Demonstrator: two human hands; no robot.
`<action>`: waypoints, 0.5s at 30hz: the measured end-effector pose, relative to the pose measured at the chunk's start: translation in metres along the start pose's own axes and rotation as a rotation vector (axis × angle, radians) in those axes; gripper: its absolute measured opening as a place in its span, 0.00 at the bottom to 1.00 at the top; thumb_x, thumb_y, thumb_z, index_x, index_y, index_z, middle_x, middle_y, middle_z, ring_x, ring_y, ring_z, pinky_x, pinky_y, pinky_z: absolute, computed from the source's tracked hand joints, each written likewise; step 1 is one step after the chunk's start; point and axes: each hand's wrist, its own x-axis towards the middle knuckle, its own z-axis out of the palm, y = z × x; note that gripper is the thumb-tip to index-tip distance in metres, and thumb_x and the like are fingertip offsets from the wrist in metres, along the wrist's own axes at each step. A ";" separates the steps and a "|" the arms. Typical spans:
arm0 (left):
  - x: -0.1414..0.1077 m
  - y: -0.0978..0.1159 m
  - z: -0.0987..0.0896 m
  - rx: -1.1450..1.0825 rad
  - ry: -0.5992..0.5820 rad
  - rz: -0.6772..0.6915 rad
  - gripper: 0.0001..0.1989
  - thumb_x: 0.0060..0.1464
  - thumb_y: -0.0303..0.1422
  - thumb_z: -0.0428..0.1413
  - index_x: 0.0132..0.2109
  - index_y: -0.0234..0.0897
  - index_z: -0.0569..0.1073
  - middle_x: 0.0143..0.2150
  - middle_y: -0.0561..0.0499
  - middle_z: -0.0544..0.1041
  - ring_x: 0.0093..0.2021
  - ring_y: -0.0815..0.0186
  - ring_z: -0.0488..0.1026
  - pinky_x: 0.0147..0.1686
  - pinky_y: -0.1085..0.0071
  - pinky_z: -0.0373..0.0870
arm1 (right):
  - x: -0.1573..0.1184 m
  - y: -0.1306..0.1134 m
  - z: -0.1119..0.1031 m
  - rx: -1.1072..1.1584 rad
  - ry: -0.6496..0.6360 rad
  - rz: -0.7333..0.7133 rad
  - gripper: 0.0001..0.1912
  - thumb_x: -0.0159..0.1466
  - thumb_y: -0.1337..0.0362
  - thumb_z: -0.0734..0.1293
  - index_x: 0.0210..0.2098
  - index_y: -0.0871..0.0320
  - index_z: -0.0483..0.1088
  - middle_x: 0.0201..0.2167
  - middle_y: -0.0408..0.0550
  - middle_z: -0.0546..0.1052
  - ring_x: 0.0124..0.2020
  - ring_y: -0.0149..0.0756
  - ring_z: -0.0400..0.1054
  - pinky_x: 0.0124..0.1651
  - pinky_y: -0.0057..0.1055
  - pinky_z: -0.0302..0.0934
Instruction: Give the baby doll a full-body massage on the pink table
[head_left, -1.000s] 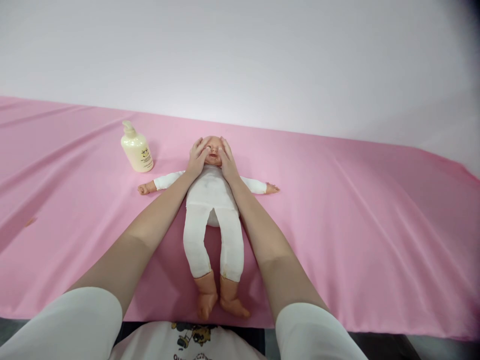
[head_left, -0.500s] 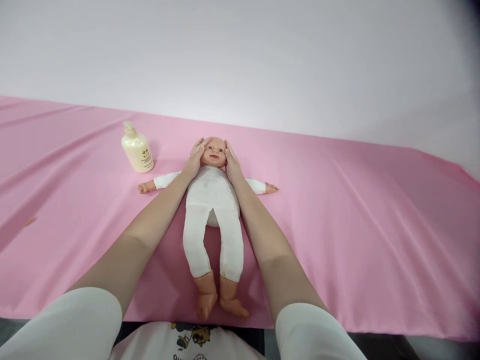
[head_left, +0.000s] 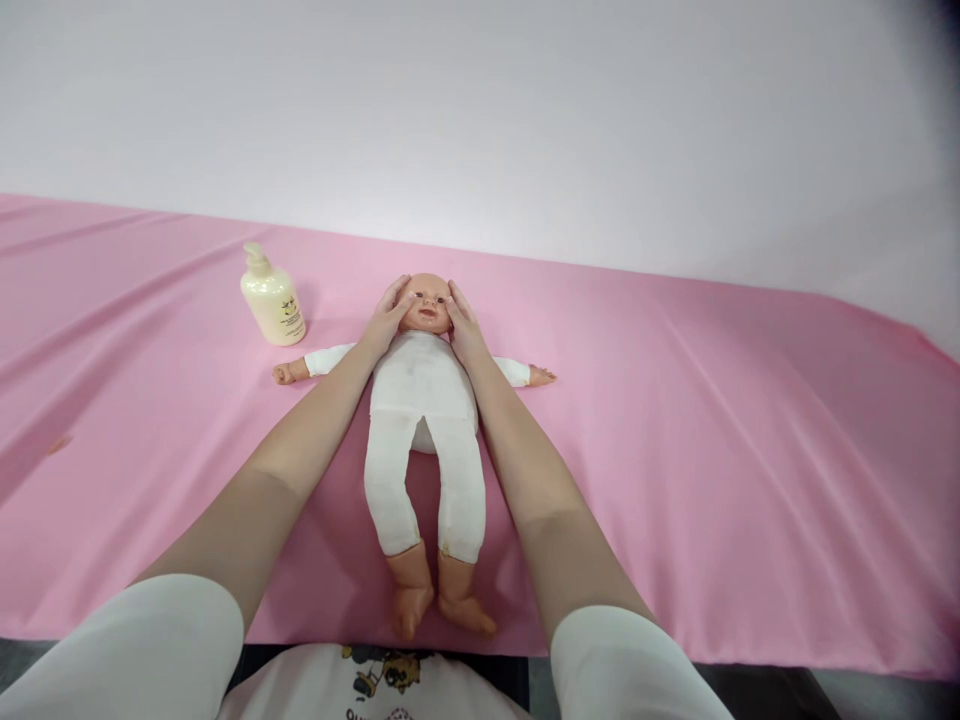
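Observation:
A baby doll (head_left: 424, 375) with a white cloth body lies on its back, arms spread out and feet towards me. My left hand (head_left: 387, 312) rests against the side of its head on the left of the view, fingers stretched out and the thumb beside the eye. On the opposite side of the head, my right hand (head_left: 466, 328) lies likewise, fingers extended and the thumb at the cheek. Both hands touch the head, whose face shows between them. Parts of the doll's upper arms are hidden behind my wrists.
A cream pump bottle (head_left: 276, 305) stands to the left of the doll, just beyond its outstretched hand. Pink cloth (head_left: 675, 450) with soft folds covers the table. Behind it rises a plain white wall (head_left: 480, 120).
Both thumbs have slid a little lower on the doll's face, from near the temples towards the eyes and cheeks. The doll and the bottle stay in place.

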 end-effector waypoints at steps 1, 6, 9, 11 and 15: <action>0.000 0.000 0.001 -0.010 -0.001 -0.004 0.36 0.59 0.56 0.54 0.66 0.38 0.65 0.73 0.40 0.61 0.74 0.54 0.58 0.72 0.56 0.57 | 0.000 0.000 0.000 0.009 -0.001 0.005 0.48 0.60 0.39 0.67 0.72 0.53 0.53 0.74 0.49 0.56 0.73 0.39 0.56 0.75 0.44 0.53; -0.001 0.002 0.003 -0.156 0.083 -0.042 0.33 0.60 0.54 0.52 0.62 0.36 0.68 0.71 0.40 0.64 0.72 0.54 0.61 0.72 0.58 0.58 | -0.002 -0.003 0.000 0.077 0.010 0.034 0.46 0.59 0.41 0.69 0.70 0.52 0.56 0.74 0.47 0.58 0.73 0.40 0.56 0.75 0.44 0.53; -0.003 0.008 0.003 -0.156 0.064 -0.048 0.32 0.59 0.53 0.55 0.62 0.36 0.68 0.71 0.41 0.65 0.73 0.54 0.59 0.72 0.59 0.57 | -0.003 -0.006 0.000 0.124 0.013 0.054 0.47 0.57 0.43 0.72 0.70 0.52 0.58 0.73 0.48 0.58 0.73 0.41 0.57 0.75 0.43 0.54; -0.005 0.011 0.002 -0.123 0.033 -0.051 0.34 0.56 0.51 0.59 0.63 0.38 0.67 0.72 0.42 0.63 0.73 0.53 0.58 0.72 0.59 0.56 | -0.003 -0.007 0.000 0.126 0.001 0.055 0.46 0.55 0.44 0.74 0.69 0.50 0.59 0.74 0.45 0.58 0.73 0.41 0.56 0.76 0.43 0.54; -0.004 0.008 0.003 -0.157 0.023 -0.060 0.34 0.56 0.51 0.59 0.64 0.38 0.66 0.72 0.41 0.62 0.73 0.53 0.59 0.71 0.58 0.58 | -0.004 -0.009 -0.001 0.143 -0.018 0.073 0.44 0.57 0.44 0.73 0.68 0.46 0.60 0.72 0.43 0.61 0.73 0.41 0.57 0.76 0.45 0.53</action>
